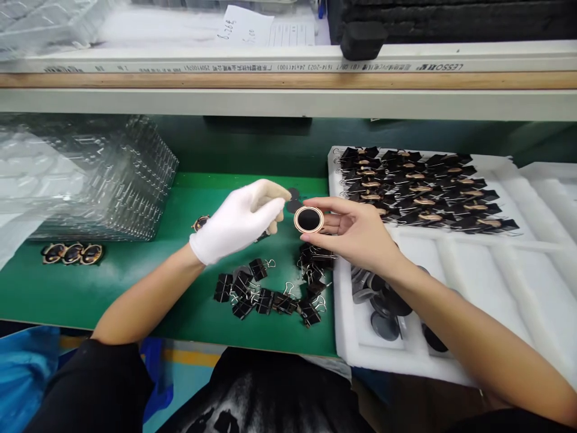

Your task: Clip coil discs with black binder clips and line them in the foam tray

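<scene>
My bare right hand (356, 231) grips a round gold-rimmed piece with a black disc in it (309, 220) by its edge, between thumb and fingers. To its left is my left hand (246, 219) in a white glove, thumb and fingers drawn together. Small dark discs (294, 204) show just past the left fingertips; I cannot tell whether one is pinched there or they lie on the table. Below the hands, several black binder clips (264, 300) are scattered on the green table (180, 300). Another round gold-rimmed piece (201, 222) is partly hidden behind the glove.
At right, a white foam tray (345, 325) carries rows of clipped gold-rimmed pieces (421, 189) and loose dark lenses (385, 325). Stacked clear plastic trays (135, 186) stand at left, with gold-rimmed round pieces (72, 254) in front. A shelf edge (288, 102) crosses above.
</scene>
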The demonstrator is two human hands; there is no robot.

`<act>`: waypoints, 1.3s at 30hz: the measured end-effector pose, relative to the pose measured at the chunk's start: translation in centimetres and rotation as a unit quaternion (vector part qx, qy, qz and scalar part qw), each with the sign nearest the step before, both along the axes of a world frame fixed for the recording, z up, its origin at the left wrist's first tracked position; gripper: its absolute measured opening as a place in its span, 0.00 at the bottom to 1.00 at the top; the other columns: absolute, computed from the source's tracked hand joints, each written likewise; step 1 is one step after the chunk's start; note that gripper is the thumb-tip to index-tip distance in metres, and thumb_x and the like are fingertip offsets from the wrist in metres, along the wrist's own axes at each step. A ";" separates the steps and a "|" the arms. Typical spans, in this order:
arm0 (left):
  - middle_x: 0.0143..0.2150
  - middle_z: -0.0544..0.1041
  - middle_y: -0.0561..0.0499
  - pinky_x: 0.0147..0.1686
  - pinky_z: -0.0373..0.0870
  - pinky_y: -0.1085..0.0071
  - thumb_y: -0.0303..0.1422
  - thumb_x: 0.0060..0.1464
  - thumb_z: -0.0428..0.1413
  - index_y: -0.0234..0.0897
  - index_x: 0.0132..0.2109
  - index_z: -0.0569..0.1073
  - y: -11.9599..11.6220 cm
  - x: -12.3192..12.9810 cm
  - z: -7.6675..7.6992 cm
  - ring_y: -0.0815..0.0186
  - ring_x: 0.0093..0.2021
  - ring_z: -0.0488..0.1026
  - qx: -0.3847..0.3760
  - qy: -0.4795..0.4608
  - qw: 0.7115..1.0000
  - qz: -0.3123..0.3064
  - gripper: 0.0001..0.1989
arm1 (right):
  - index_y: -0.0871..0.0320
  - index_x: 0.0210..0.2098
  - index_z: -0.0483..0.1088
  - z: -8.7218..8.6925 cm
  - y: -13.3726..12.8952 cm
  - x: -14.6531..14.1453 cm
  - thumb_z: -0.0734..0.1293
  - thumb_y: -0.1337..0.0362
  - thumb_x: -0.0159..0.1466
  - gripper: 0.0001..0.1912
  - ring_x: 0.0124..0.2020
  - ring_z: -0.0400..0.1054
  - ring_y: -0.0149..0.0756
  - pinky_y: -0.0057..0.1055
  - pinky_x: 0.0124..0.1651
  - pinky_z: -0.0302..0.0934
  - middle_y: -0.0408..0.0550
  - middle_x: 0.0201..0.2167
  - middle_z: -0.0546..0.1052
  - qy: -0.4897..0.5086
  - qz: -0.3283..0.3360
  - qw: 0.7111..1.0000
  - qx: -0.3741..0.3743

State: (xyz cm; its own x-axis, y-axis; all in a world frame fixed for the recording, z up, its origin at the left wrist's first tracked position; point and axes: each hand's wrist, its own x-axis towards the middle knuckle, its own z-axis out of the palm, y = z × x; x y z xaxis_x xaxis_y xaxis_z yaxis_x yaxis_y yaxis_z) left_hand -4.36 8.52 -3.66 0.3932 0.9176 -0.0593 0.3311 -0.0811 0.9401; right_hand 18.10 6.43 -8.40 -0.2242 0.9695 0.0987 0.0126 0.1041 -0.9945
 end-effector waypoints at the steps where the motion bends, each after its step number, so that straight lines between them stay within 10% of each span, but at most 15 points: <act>1: 0.36 0.77 0.50 0.30 0.74 0.73 0.34 0.65 0.52 0.35 0.51 0.73 0.0 -0.1 0.0 0.70 0.30 0.76 0.004 0.002 1.000 -0.009 0.11 | 0.58 0.50 0.79 0.0 0.0 0.0 0.83 0.67 0.48 0.29 0.45 0.82 0.47 0.43 0.54 0.79 0.51 0.49 0.84 0.000 0.001 1.000 -0.010; 5: 0.39 0.80 0.49 0.32 0.75 0.72 0.35 0.68 0.47 0.36 0.54 0.73 0.0 -0.3 -0.5 0.68 0.33 0.79 0.042 0.026 0.997 -0.052 0.14 | 0.59 0.51 0.78 0.3 -0.2 -0.2 0.83 0.67 0.49 0.30 0.44 0.82 0.47 0.43 0.54 0.79 0.51 0.47 0.84 -0.006 0.008 0.999 -0.047; 8: 0.39 0.82 0.50 0.37 0.75 0.70 0.32 0.68 0.47 0.37 0.54 0.72 -0.1 -0.4 -1.4 0.68 0.34 0.80 0.206 0.115 0.971 -0.023 0.13 | 0.58 0.52 0.78 0.4 -0.3 -0.2 0.83 0.67 0.49 0.31 0.44 0.82 0.47 0.42 0.53 0.79 0.50 0.44 0.85 0.004 0.023 0.998 -0.066; 12: 0.35 0.83 0.51 0.35 0.70 0.68 0.32 0.67 0.53 0.37 0.44 0.75 0.1 -0.5 -2.3 0.66 0.31 0.78 0.493 0.269 0.828 0.004 0.06 | 0.58 0.51 0.77 0.6 -0.5 -0.2 0.83 0.65 0.51 0.30 0.44 0.82 0.45 0.42 0.53 0.79 0.50 0.44 0.85 0.008 0.051 0.995 -0.087; 17: 0.33 0.82 0.54 0.30 0.60 0.66 0.26 0.63 0.55 0.40 0.38 0.76 0.0 -0.8 -1.3 0.67 0.27 0.73 0.643 0.309 0.697 -0.074 0.06 | 0.57 0.52 0.76 0.8 -0.7 -0.1 0.82 0.65 0.52 0.28 0.44 0.82 0.43 0.41 0.52 0.79 0.48 0.42 0.85 0.018 0.109 0.987 -0.118; 23: 0.38 0.83 0.55 0.34 0.61 0.67 0.24 0.61 0.55 0.43 0.44 0.77 -0.2 -0.8 -1.0 0.67 0.34 0.75 0.640 0.274 0.714 -0.072 0.10 | 0.58 0.54 0.75 1.0 -1.0 -0.3 0.81 0.66 0.54 0.29 0.44 0.81 0.42 0.40 0.52 0.78 0.49 0.43 0.84 0.028 0.142 0.981 -0.130; 34: 0.29 0.75 0.54 0.28 0.51 0.64 0.20 0.60 0.53 0.38 0.35 0.77 -1.6 0.0 -0.2 0.67 0.29 0.73 0.690 0.357 0.616 -0.128 0.11 | 0.57 0.50 0.78 1.0 -1.4 -0.9 0.76 0.65 0.60 0.19 0.37 0.77 0.36 0.34 0.42 0.75 0.47 0.40 0.82 0.029 0.154 0.984 -0.080; 39: 0.33 0.78 0.54 0.28 0.55 0.64 0.22 0.62 0.54 0.40 0.52 0.77 -2.2 -0.1 0.4 0.66 0.31 0.74 0.684 0.377 0.606 -0.153 0.15 | 0.57 0.46 0.79 0.8 -1.3 -1.0 0.74 0.67 0.61 0.13 0.38 0.78 0.35 0.30 0.39 0.73 0.46 0.39 0.83 -0.003 0.144 0.988 -0.051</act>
